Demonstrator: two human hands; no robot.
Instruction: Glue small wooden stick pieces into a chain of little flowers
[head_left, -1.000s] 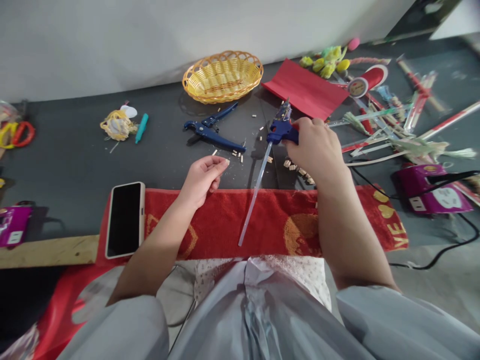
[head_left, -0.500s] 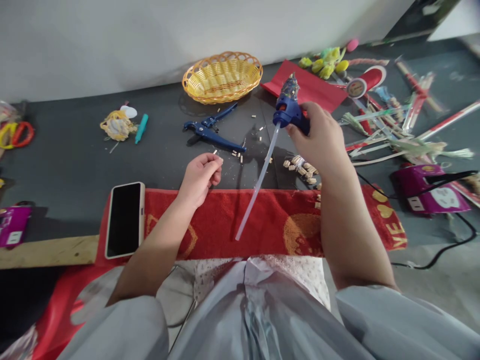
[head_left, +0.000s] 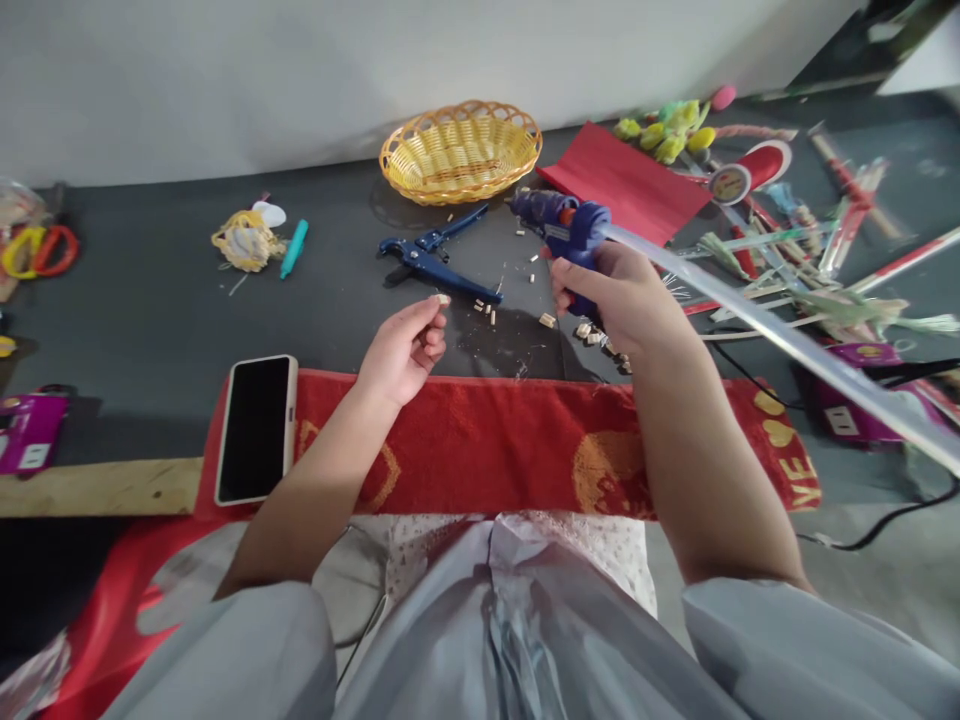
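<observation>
My right hand (head_left: 626, 295) is wrapped round the grip of a blue hot glue gun (head_left: 574, 225), raised above the table. Its nozzle points left, and a long translucent glue stick (head_left: 780, 335) sticks out of its back over my forearm. With thumb and forefinger closed, my left hand (head_left: 405, 345) pinches a small pale piece (head_left: 442, 299), too small to make out fully. Just beyond that hand lies a blue-handled cutter (head_left: 435, 262). Small cut pale pieces (head_left: 484, 309) are scattered between the hands, and more form a pile (head_left: 592, 335) partly behind my right hand.
A yellow wicker basket (head_left: 461, 160) stands against the wall beside red paper (head_left: 622, 185). A red ribbon spool (head_left: 750, 172) and bundled craft strips crowd the right. A phone (head_left: 256, 430) rests on a red towel (head_left: 480, 450) along the front edge. Scissors (head_left: 41, 252) lie far left.
The glue gun has swung from nozzle up to nozzle left, and its glue stick now trails to the right. My left hand still pinches near the same spot.
</observation>
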